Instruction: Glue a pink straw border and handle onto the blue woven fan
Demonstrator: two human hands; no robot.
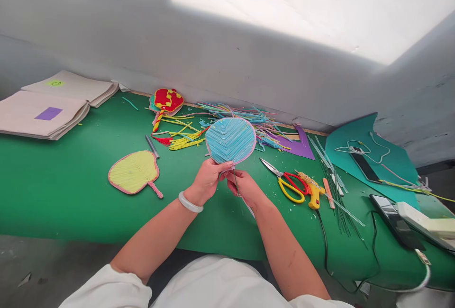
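Observation:
A round blue fan (230,141) with a pink rim is held up over the middle of the green table. My left hand (207,179), with a pale bangle on the wrist, pinches its lower edge between thumb and fingers. Just below the fan, my right hand (246,188) has its fingers closed around a thin dark green wire (236,183) at the fan's base. A pink strip hangs down beside my right wrist. To the left, a yellow fan (134,172) with a pink rim and a short pink handle lies flat on the table.
Scissors (292,186), a yellow glue gun (314,191) and green wires (341,203) lie right. Behind the fan are colourful pipe cleaners (245,114) and a red fan (168,101). Papers (46,111) sit far left; a phone (393,218) and teal sheet (344,149) far right.

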